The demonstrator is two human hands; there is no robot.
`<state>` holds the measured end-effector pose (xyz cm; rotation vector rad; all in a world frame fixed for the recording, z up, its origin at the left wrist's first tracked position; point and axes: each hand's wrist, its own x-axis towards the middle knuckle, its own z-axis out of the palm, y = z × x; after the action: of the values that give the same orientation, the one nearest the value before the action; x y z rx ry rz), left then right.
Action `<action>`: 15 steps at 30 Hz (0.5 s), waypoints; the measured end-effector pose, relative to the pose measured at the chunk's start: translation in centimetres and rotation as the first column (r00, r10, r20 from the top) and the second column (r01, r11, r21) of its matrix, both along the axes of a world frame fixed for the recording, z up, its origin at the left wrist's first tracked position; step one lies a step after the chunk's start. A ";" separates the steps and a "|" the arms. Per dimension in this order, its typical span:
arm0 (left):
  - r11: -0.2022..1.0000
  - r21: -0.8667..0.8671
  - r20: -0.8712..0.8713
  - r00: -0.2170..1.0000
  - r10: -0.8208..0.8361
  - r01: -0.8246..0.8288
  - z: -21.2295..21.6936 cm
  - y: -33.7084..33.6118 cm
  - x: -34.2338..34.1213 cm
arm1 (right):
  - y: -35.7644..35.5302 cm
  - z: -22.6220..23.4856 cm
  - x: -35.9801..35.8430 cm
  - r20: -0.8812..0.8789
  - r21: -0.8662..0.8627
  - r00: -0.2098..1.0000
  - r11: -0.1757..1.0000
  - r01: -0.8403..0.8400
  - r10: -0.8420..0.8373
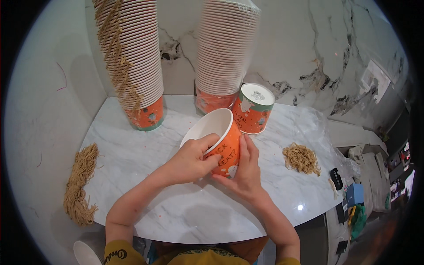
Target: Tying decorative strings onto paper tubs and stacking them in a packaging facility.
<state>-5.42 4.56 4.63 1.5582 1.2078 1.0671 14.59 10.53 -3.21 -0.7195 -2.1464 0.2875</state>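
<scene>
An orange paper cup point(231, 148) with a white inside is tilted over the middle of the table, its mouth facing up and left. My left hand point(187, 162) pinches its near wall, fingers over the rim and thumb against the printed outside. Around the right side and base lies my right hand point(244, 174), fingers up along the wall. Whether a string is caught under my left fingers I cannot see. Tan strings lie in a small loose pile point(302, 159) to the right and a long bundle point(81, 185) over the left table edge.
A tall cup stack point(145, 79) at the back left has tan strings hanging down its rims. Beside it stands a plastic-wrapped cup stack point(223, 53). An upturned orange cup point(253, 110) is near the wall. A black object point(336, 179) and blue box point(354, 194) are at right.
</scene>
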 end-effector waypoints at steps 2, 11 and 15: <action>1.000 0.018 -0.102 0.995 0.020 -0.018 0.5 -0.3 0.5 | -0.8 -0.3 -0.8 -0.047 0.112 0.998 0.993 0.037 -0.032; 0.939 0.343 -0.435 0.885 0.167 -0.008 -0.3 -0.6 1.1 | -0.9 0.3 0.0 -0.046 0.033 0.996 0.997 -0.070 0.072; 0.870 0.480 -0.581 0.784 0.218 0.113 -1.2 -0.4 1.5 | 0.1 0.3 0.4 -0.334 -0.329 0.933 0.910 -0.251 0.137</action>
<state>-3.88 4.12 3.44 2.4307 1.4882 0.9664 15.03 10.66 -2.91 -0.6146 -1.8848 0.8723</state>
